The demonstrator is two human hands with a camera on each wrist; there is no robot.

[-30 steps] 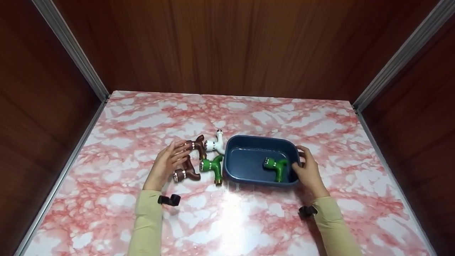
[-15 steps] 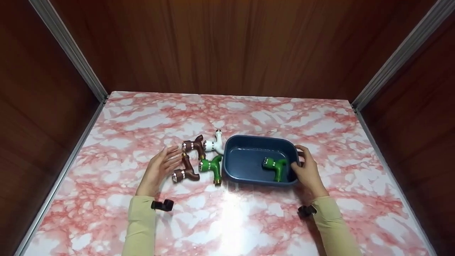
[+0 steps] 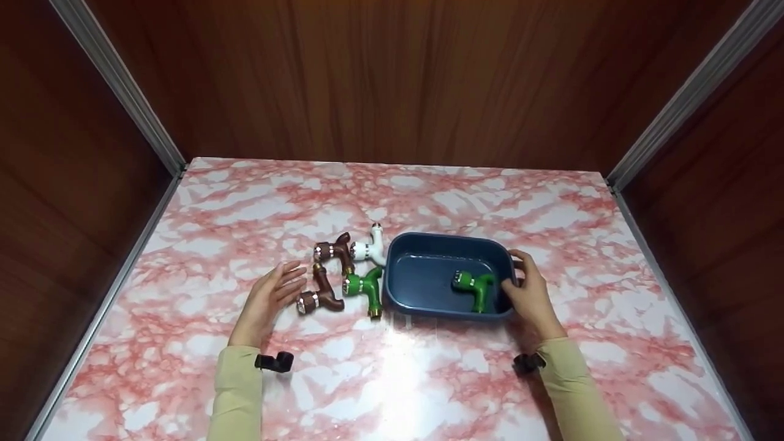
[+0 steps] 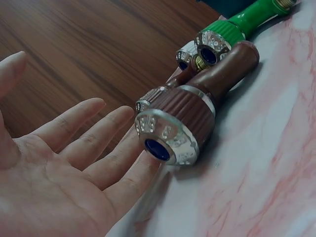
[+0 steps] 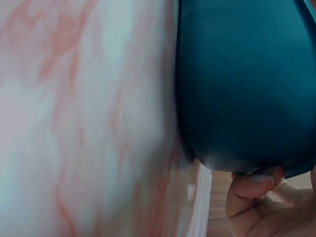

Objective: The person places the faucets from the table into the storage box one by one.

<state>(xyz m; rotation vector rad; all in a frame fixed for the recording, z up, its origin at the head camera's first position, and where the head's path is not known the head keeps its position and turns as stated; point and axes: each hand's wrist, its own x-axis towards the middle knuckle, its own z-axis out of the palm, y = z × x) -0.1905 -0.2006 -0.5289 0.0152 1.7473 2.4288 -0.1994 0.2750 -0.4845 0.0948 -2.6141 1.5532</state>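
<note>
My left hand is held with its fingers straight, just left of two brown taps. The nearer brown tap lies with its ribbed, silver-ended knob to the left; in the left wrist view that knob overlaps the fingertips. Behind it lies the other brown tap. A white tap and a green tap lie between them and a dark blue basin. My right hand grips the basin's right rim, thumb on the inner side. Inside the basin, toward the right, lies another green tap.
Everything stands on a red-and-white marbled table. Dark wood panels rise behind it and on both sides, with grey metal strips at the corners. Black wrist-camera mounts stick out from both sleeves.
My left hand has drawn back left and toward me, off the brown taps that its fingers overlapped. My right hand stays on the basin's rim, and the taps lie as before.
</note>
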